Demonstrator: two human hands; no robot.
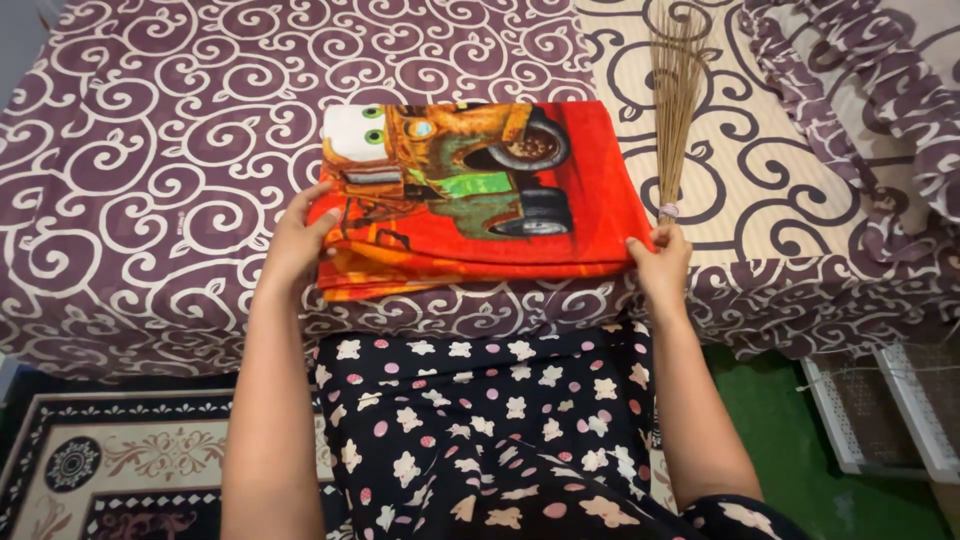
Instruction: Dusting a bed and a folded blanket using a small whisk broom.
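The folded blanket (480, 190), red w/ a cartoon tow-truck print, lies flat on the bed (150, 150) near its front edge, directly in front of the person. It sits between the two hands, each at one near corner.

Left hand (297, 240) is at the blanket's near-left corner: fingers nearly straight & close together, tips resting on top of the fold, thumb side against the edge. Looks like a flat press rather than a closed grip; whether the thumb goes under the layers can't be told.

Right hand (660, 262) is at the near-right corner: fingers curled onto the edge of the stacked layers, thumb on top at the corner, so it seems to pinch the edge lightly. How many layers it has hold of is hidden.

Several folded layers show along the near edge, orange ones lowest.

A stick broom (675, 110), thin brown bristles tied at the base, lies on the bed just right of the blanket, its tied end just above the right hand, not touching that I can tell.

Bed cover is purple w/ white swirls, cream w/ dark swirls further right. A ruffled pillow (880, 90) is cut off at top right. Below: flowered dark dress (490, 430), patterned rug (110, 460) at left, green floor (780, 420) at right. No containers in view.
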